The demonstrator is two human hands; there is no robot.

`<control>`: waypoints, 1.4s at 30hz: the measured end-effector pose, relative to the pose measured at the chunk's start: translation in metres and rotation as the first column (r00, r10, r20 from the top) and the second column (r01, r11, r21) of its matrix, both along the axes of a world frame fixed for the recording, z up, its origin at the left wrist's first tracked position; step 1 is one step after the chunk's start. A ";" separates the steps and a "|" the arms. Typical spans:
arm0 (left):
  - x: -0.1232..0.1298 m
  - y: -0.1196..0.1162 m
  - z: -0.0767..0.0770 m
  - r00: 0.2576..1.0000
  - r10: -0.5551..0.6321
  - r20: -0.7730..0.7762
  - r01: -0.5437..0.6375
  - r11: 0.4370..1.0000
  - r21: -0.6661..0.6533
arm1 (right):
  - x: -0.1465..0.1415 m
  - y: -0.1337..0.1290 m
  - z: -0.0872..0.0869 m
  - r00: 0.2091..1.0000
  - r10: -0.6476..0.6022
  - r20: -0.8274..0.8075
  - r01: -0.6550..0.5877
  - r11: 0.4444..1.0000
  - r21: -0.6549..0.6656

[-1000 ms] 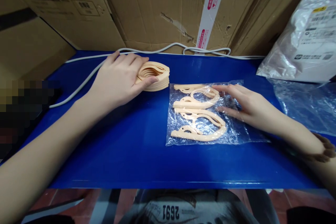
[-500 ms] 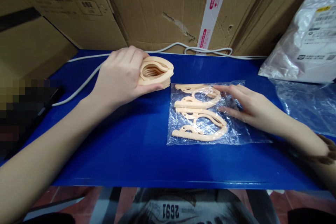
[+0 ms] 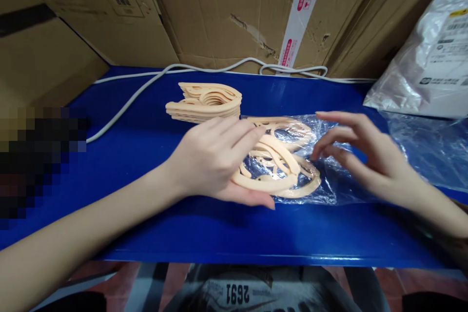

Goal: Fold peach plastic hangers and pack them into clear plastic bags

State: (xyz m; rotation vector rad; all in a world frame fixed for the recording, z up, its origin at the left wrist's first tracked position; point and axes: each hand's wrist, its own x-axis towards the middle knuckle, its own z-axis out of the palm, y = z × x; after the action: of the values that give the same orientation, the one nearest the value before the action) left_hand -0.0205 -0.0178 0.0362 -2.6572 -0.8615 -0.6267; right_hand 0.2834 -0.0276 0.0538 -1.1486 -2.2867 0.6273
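Observation:
My left hand [image 3: 215, 158] is closed around a beige folding clothes hanger [image 3: 268, 185], with its looped end sticking out to the right past my fingers. This hanger is above a clear plastic bag [image 3: 331, 190], covering part of it. Through the film, more folded beige hangers [image 3: 305, 131] show, lying side by side. Just behind my left hand stands a neat stack of the same hangers [image 3: 208, 100]. My right hand [image 3: 369, 151] is open, fingers curved and apart, at the right side of the bag. Whether its fingertips touch the film, I cannot tell.
Everything rests on a blue tabletop [image 3: 146, 219]. A white cable [image 3: 215, 67] runs along the back, before large cardboard boxes [image 3: 226, 0]. At the right are a white labelled parcel bag [image 3: 420, 58] and more clear film [image 3: 431, 146]. A blurred dark object [image 3: 40, 156] is at the left.
The hanger stack is out of my left hand and on the table. That hand has come forward and right, holding one hanger over the bag. My right hand has lifted and shifted right.

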 end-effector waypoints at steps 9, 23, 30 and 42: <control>0.016 -0.011 0.002 1.000 0.012 0.000 -0.012 0.998 -0.055 | -0.026 -0.010 0.009 0.963 0.269 -0.021 -0.268 0.944 -0.195; 0.012 0.001 -0.010 0.998 -0.059 0.003 0.058 0.986 0.157 | -0.023 -0.009 0.011 0.900 -0.161 -0.405 -0.088 0.842 -0.532; 0.011 0.005 -0.014 0.992 -0.120 0.045 0.118 0.992 0.045 | -0.019 -0.008 0.007 0.891 -0.130 -0.434 -0.141 0.831 -0.539; 0.008 0.008 -0.017 0.983 -0.165 0.085 0.153 0.980 0.131 | -0.023 -0.022 0.008 0.977 0.032 -0.212 -0.079 0.973 -0.219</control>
State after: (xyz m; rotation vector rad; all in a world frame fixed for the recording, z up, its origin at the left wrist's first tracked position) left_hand -0.0130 -0.0095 0.0195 -2.6181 -0.6157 -0.8245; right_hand 0.2604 -0.0498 0.0619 -1.0658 -2.1155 1.0031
